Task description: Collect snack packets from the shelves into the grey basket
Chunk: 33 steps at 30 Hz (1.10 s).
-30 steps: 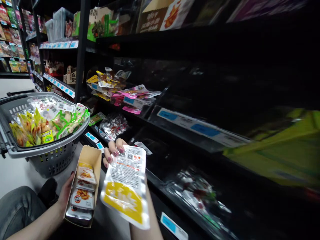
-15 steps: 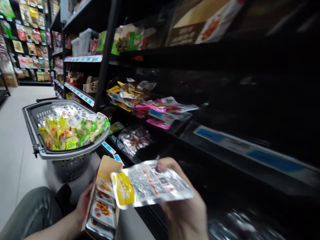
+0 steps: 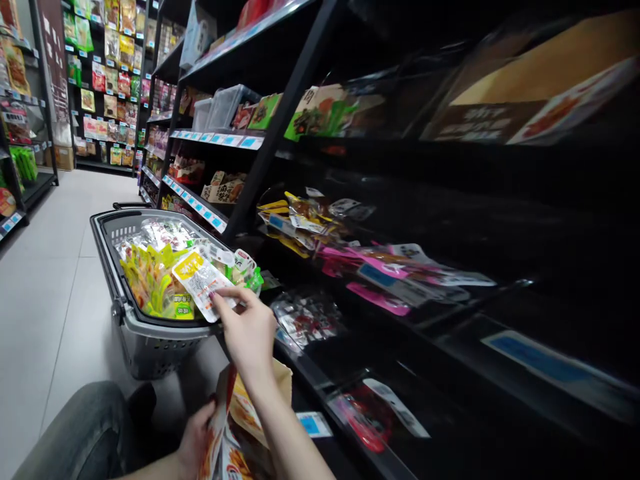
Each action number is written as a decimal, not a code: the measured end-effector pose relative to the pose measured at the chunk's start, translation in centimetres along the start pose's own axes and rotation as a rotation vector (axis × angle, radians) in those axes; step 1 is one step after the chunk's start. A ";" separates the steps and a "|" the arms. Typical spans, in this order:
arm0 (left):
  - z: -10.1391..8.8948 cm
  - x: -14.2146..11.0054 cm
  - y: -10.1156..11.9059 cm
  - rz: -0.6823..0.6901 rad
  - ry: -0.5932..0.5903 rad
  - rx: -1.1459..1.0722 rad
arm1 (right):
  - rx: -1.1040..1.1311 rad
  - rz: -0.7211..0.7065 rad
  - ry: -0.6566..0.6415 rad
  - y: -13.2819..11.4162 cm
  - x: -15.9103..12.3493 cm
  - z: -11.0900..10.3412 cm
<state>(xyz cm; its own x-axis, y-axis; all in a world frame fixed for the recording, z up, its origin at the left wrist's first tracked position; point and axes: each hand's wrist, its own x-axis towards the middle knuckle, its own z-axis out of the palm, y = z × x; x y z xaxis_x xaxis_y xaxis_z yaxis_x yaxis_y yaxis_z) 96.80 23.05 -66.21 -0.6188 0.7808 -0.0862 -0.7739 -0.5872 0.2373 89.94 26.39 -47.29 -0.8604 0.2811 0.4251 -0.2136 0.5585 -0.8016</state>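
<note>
My right hand [image 3: 249, 331] reaches forward over the rim of a grey shopping basket [image 3: 145, 330] and pinches a silver snack packet with a yellow end [image 3: 201, 281]. The packet hangs just above the yellow and green packets [image 3: 150, 283] that fill the basket. Low in the view, my left hand [image 3: 196, 440] grips a brown cardboard tray of small snack packets [image 3: 235, 427], partly hidden behind my right forearm.
Dark store shelves [image 3: 400, 280] run along the right with loose pink and silver packets and blue price tags. My knee in jeans [image 3: 80, 433] is at the bottom left. A tiled aisle [image 3: 45, 267] leads back to more stocked shelves.
My right hand has carried the silver packet from in front of the cardboard tray forward to the basket. The view has swung left and the tray has dropped lower in the picture.
</note>
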 end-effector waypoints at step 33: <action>0.0 -1.4 0.1 -0.068 -0.078 -0.143 | -0.648 -0.176 -0.670 4.9 -8.0 -10.4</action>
<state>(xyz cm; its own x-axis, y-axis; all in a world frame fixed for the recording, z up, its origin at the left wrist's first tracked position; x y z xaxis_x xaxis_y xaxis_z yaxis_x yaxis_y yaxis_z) 97.57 21.86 -66.06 -0.5563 0.8307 -0.0211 -0.8284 -0.5524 0.0924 100.56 34.99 -50.25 -0.9699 -0.2422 0.0269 -0.2402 0.9313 -0.2740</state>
